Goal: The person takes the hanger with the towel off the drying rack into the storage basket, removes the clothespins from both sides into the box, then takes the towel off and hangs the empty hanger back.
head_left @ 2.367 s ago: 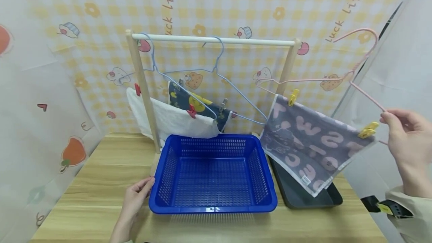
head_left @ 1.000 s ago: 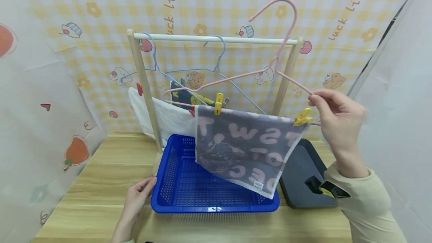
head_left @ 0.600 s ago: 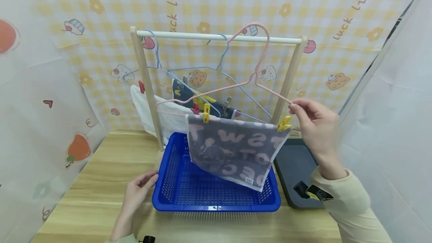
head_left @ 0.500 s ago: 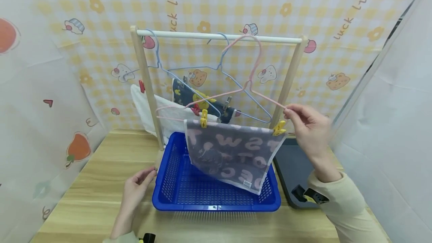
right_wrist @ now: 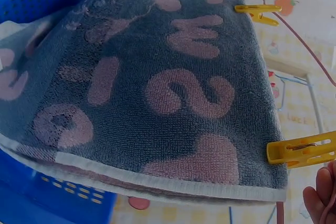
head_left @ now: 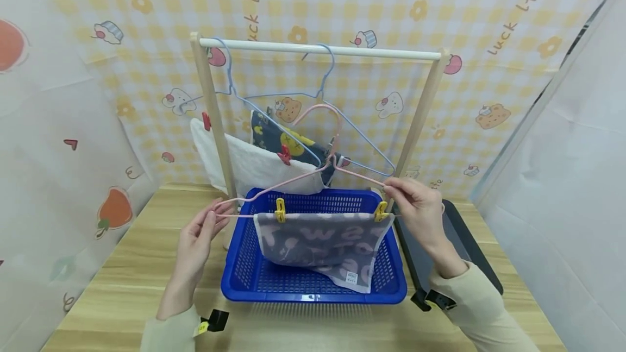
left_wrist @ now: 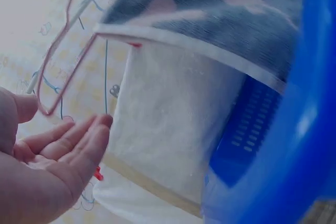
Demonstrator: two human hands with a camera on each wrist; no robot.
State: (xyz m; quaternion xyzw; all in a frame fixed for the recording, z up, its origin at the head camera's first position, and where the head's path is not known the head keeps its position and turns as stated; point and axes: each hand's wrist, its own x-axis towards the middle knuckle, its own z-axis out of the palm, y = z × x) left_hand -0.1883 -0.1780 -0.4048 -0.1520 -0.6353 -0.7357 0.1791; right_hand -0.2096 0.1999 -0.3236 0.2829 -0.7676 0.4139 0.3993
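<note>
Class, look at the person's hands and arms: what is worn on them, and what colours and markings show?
The left hand and right hand wear no gloves. The left sleeve and right sleeve are pale beige. By each cuff sits a small black device with a yellow patch; any lettering is too small to read.
</note>
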